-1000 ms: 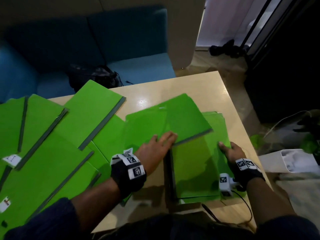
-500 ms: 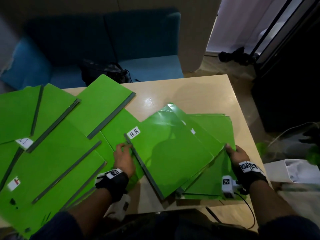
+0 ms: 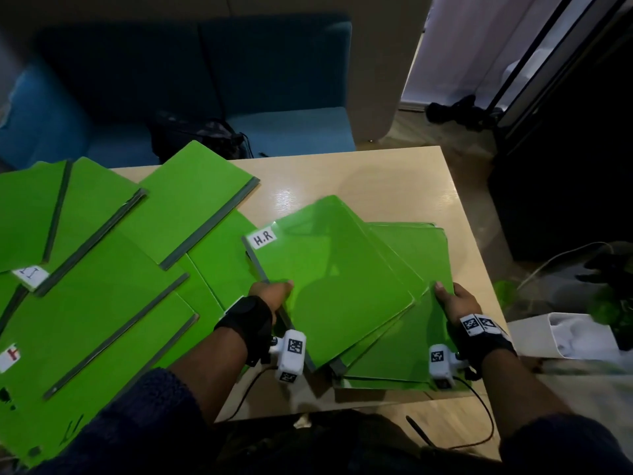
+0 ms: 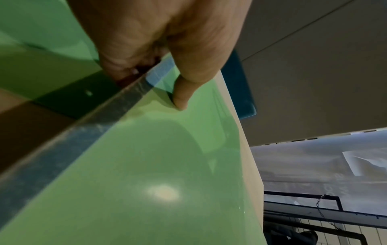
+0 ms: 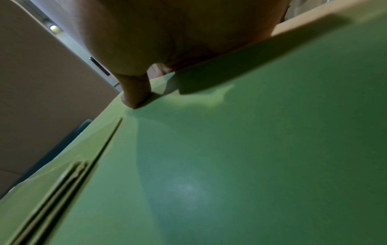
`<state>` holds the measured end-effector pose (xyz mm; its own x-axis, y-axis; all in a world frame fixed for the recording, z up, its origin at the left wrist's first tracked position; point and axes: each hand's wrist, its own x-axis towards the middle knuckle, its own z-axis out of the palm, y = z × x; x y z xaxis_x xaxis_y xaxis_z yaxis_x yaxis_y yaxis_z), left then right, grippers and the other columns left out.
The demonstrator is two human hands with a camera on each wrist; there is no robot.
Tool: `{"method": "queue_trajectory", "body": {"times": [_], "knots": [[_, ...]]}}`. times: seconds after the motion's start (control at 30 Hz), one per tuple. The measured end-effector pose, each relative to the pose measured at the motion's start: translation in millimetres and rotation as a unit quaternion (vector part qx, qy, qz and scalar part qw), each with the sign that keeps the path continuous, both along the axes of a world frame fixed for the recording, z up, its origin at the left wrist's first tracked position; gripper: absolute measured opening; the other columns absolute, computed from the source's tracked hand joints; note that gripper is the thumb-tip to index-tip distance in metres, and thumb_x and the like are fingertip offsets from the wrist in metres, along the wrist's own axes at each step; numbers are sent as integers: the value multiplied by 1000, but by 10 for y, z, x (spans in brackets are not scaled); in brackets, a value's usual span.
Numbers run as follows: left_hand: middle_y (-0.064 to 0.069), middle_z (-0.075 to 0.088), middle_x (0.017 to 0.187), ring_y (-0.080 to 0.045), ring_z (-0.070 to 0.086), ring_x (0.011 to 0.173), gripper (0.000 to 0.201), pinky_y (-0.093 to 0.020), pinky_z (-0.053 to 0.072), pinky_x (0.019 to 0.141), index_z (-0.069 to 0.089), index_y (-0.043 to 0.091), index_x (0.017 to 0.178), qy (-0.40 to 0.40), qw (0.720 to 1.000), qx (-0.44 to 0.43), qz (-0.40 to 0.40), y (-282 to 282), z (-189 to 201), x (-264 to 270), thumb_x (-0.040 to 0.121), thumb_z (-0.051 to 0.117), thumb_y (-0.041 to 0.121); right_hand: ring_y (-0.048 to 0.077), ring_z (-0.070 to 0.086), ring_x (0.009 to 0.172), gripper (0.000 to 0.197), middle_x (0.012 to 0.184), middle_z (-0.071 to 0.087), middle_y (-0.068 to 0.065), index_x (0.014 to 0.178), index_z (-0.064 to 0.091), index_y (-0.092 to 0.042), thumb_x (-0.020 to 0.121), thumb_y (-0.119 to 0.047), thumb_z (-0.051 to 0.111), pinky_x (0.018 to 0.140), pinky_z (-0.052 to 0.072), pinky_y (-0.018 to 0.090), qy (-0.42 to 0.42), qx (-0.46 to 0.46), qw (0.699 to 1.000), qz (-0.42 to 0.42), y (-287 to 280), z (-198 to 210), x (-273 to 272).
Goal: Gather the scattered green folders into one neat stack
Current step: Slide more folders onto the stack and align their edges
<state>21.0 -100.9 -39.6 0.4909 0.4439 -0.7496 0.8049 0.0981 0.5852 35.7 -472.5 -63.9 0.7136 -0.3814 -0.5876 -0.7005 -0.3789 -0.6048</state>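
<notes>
Left of the H.R folder, loose green folders overlap on the tabletop. Left hand pinches its grey spine; right hand pinches the stack beneath. Thin, glossy, bendy plastic: slippery, so spines give firmest grip.

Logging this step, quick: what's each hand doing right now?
Left hand: grips the H.R folder at its grey spine, thumb on top.
Right hand: holds the stack by its right edge, thumb on top.

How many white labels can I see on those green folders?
3: the H.R label on the folder the left hand grips, a second label far left, a red-marked label near left. Overlapped folders may hide more.
</notes>
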Motion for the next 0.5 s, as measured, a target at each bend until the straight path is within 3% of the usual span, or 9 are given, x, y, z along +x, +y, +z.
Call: {"method": "queue_trajectory", "body": {"times": [0.1,0.2,0.3,0.4,0.5], "knots": [[-19,56,125,-34,56,109,51,-38,48,90,45,-7,129,-41,997,71,-18,-50,20,48,88,63,18,39,57,116,67,133,59,19,135,53,-9,88,-56,54,101,45,48,3,-8,1000,19,65,106,-9],[-22,50,130,-37,51,115,48,-45,45,97,37,-2,129,-85,992,75,-54,25,28,103,92,57,21,40,52,124,62,138,54,21,138,50,-5,97,-50,44,104,40,42,8,-22,999,30,105,198,-5],[-21,52,124,-35,53,108,41,-43,46,92,38,1,125,-96,981,83,-146,130,87,172,93,54,23,42,50,124,52,138,52,24,136,51,-1,103,-39,38,99,39,37,11,-32,999,32,113,235,19],[-16,55,116,-30,54,103,38,-37,45,86,40,7,126,-93,957,103,-255,71,178,231,95,52,23,40,47,128,52,142,49,23,139,48,-2,103,-38,37,101,37,37,12,-18,1000,22,157,272,-1],[-11,58,113,-28,57,100,38,-36,47,85,39,9,126,-99,941,89,-310,-154,173,223,94,54,23,39,47,129,54,144,48,20,142,45,-4,103,-40,35,102,37,37,20,-5,1000,15,203,294,-60]]}}
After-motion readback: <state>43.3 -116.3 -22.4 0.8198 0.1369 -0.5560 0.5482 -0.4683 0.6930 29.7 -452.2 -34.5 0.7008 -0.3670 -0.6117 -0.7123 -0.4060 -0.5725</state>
